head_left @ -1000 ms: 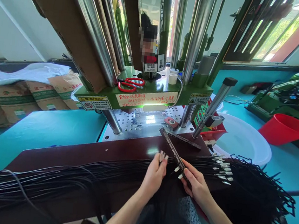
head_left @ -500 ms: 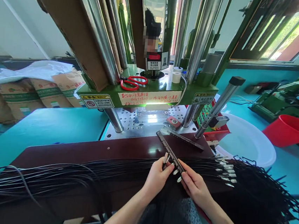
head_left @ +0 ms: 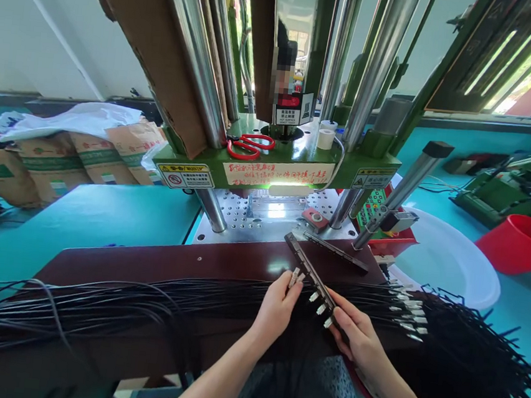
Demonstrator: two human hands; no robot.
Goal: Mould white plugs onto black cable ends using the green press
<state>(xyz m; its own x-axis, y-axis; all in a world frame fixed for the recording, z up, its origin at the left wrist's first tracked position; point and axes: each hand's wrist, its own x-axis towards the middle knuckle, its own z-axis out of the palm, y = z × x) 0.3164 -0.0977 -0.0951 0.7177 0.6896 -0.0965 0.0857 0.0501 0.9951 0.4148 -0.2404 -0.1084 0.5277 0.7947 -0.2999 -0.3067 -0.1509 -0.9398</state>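
Observation:
My right hand (head_left: 359,334) grips the near end of a long, narrow dark metal bar (head_left: 305,263), which slants away toward the machine. Several silver cable plugs (head_left: 320,309) stick out along the bar's left edge near my fingers. Closed in a pinch, my left hand (head_left: 274,309) holds a few loose cable plugs (head_left: 295,278) just left of the bar, apart from it. Black cables hang below toward my lap. A second dark bar (head_left: 339,253) lies on the table beyond, close to the machine's base plate.
A green press (head_left: 194,154) with steel columns stands ahead; red-handled scissors (head_left: 250,146) lie on it. Black cables (head_left: 132,311) run along the brown table (head_left: 156,263). A heap of cable ends (head_left: 470,362) lies right, near a white tub (head_left: 466,262) and red bucket (head_left: 519,245).
My left hand has drawn slightly away from the bar with its plugs, leaving a gap. The plugs on the bar show more clearly. The whole view has shifted a little.

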